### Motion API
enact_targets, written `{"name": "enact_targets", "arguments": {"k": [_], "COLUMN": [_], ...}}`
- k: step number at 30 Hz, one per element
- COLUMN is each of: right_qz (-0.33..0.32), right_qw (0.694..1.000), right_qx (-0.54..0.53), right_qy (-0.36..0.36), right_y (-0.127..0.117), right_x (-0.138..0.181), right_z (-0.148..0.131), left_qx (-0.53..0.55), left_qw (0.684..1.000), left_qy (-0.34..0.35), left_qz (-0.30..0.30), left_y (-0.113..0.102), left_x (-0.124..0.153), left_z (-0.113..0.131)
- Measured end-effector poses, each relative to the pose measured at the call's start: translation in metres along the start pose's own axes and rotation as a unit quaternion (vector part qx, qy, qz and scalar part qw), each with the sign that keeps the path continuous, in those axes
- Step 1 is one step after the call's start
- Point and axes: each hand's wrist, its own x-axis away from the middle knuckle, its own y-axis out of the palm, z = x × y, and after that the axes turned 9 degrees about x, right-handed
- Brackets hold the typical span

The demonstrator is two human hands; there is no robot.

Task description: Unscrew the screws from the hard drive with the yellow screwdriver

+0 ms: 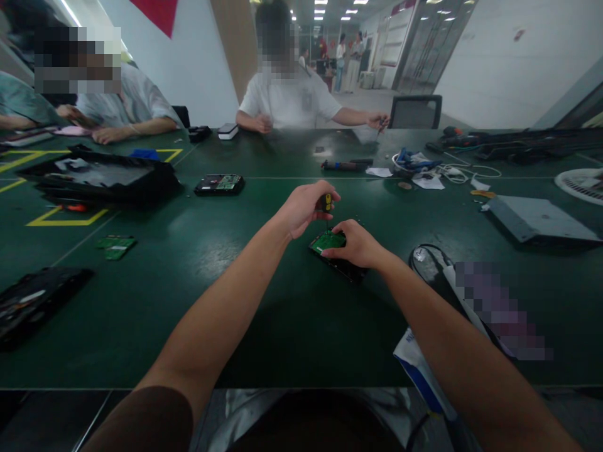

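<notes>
A black hard drive (340,263) with a green circuit board (326,241) on top lies on the dark green table (264,314) in front of me. My left hand (305,206) is closed around a small screwdriver (326,203) with a yellow and black handle, held upright with its tip down on the board. My right hand (358,243) rests on the drive's right side, its fingers curled over the edge and pressing on it.
Another hard drive (219,184) lies farther back. A loose green board (116,245) and dark disassembled devices (101,177) lie to the left, a grey case (537,218) and cables (424,164) to the right. A person in white sits opposite; other people sit at the far left.
</notes>
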Motion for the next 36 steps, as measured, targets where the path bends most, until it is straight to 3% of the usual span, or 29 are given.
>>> {"name": "enact_targets", "arguments": {"k": [10, 17, 25, 31, 36], "right_qz": [0.012, 0.001, 0.014, 0.006, -0.001], "right_qw": [1.000, 1.000, 1.000, 1.000, 1.000], "right_qx": [0.005, 0.007, 0.007, 0.005, 0.008], "right_qy": [-0.001, -0.005, -0.007, 0.000, -0.003], "right_y": [0.000, 0.000, 0.001, 0.002, -0.001], "right_x": [0.001, 0.000, 0.000, -0.001, 0.001], "right_z": [-0.001, -0.001, 0.001, 0.001, -0.001], "left_qx": [0.023, -0.022, 0.020, -0.025, 0.005], "left_qw": [1.000, 1.000, 1.000, 0.998, 0.999], "left_qy": [-0.014, 0.017, -0.012, 0.025, -0.001], "left_qz": [-0.014, -0.013, 0.000, -0.043, -0.046], "left_y": [0.005, -0.001, 0.001, -0.005, -0.008], "left_x": [0.001, 0.000, -0.002, -0.004, -0.004], "left_z": [-0.002, 0.001, -0.002, -0.005, -0.003]}}
